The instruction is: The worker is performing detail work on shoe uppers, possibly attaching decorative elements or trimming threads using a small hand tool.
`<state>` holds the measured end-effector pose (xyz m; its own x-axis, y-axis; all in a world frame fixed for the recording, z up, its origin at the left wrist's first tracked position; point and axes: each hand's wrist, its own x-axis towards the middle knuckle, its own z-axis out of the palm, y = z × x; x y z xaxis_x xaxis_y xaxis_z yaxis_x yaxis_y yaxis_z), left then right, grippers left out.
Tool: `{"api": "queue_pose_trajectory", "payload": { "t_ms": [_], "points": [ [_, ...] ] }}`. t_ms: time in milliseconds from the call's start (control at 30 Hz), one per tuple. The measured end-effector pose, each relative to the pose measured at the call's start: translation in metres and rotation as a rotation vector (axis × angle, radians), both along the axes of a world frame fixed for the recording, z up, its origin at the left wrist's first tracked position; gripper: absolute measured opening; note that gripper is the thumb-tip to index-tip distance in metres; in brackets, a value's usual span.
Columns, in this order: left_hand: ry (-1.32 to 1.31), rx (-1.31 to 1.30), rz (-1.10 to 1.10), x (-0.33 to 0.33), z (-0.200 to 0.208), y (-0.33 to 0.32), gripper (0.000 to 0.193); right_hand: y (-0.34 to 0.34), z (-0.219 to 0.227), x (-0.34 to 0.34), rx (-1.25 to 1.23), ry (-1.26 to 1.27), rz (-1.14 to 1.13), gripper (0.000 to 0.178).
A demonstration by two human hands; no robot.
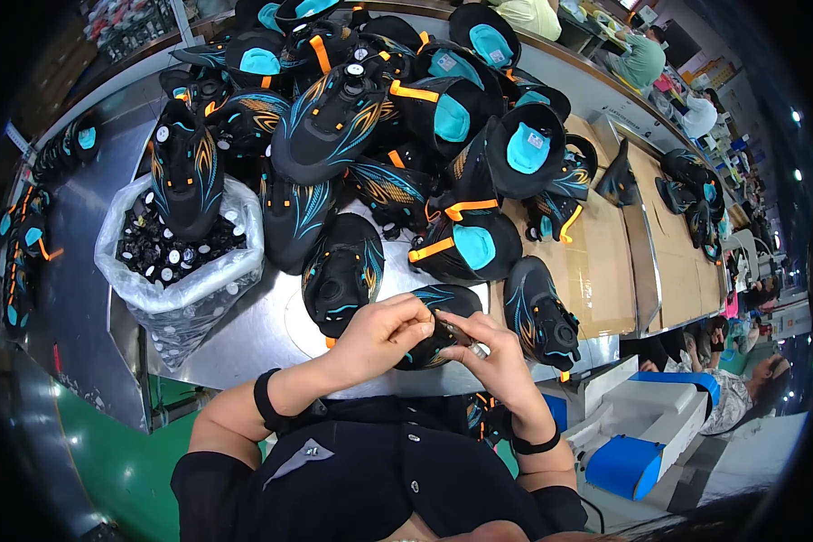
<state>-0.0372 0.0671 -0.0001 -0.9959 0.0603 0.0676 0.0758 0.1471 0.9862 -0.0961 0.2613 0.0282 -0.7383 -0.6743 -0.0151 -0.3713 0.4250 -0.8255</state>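
Note:
Close together in front of my chest, both hands work over a black shoe with blue lines (447,296) on the metal table. My left hand (379,336) is closed in a pinch; what its fingertips hold is too small to make out. The right hand (492,354) is closed around a small, slim, metallic-looking tool (466,342), partly hidden by the fingers. To the left of this shoe lies another black shoe (343,271), and to its right a third (542,312). My hands cover the near part of the worked shoe.
A clear plastic bag (181,312) of small black pieces with pale round tops stands at left, a shoe resting on it. Beyond is a heap of black shoes (325,126) with orange loops. Cardboard (596,271) and a white-and-blue machine (637,425) are at right; people sit farther off.

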Motion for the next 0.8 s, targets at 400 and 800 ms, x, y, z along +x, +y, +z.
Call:
{"api": "queue_pose_trajectory", "payload": {
  "t_ms": [400, 800],
  "points": [
    [0.327, -0.438, 0.117, 0.005, 0.006, 0.012, 0.004, 0.005, 0.003, 0.002, 0.140, 0.205, 0.020, 0.058],
    [-0.537, 0.701, -0.254, 0.032, 0.062, -0.022, 0.026, 0.011, -0.009, 0.002, 0.053, 0.728, -0.039, 0.022]
  ]
}}
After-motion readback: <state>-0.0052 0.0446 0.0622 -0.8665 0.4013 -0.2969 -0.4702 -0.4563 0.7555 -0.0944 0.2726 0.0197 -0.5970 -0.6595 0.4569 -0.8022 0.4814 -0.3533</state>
